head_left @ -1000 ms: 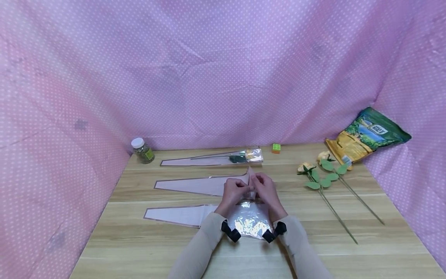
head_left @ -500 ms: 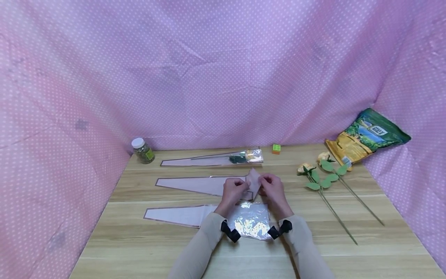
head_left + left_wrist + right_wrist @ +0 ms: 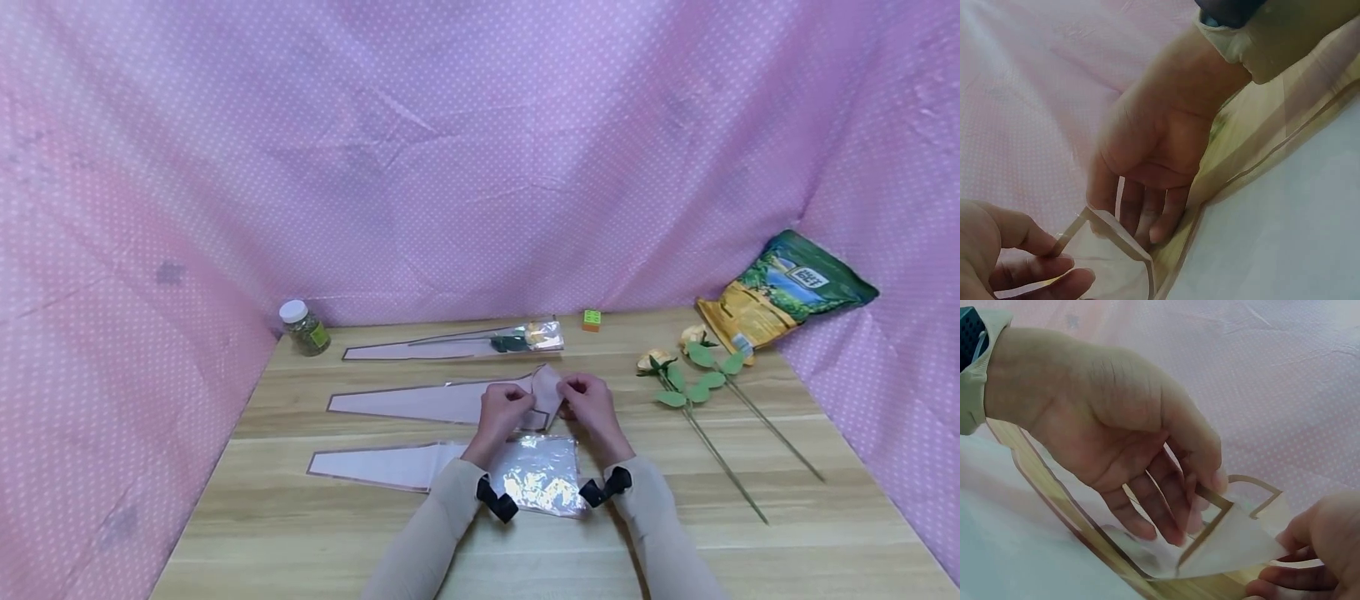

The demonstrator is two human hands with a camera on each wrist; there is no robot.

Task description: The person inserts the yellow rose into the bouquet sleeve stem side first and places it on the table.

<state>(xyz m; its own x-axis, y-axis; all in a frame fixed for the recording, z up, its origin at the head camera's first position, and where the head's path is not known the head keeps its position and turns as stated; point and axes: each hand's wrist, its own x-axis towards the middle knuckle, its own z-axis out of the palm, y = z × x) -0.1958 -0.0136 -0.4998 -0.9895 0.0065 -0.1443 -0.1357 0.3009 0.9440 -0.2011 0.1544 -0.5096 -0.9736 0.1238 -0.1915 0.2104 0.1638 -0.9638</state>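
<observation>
Middle sleeve [image 3: 427,402] lies on the bench [image 3: 300,533] just beyond the front sleeve [image 3: 536,471]; filled sleeve [image 3: 420,348] farther beyond that same front sleeve, loose roses [image 3: 655,361] well to its right. Left hand [image 3: 501,413] and right hand [image 3: 592,410] each pinch the middle sleeve's raised wide end, fingers nearly closed on thin film. Two-point hold presumably parts the layers without the sleeve sliding. Pose: left wrist crosses above the front sleeve, right wrist passes along its right edge, hands facing each other.
</observation>
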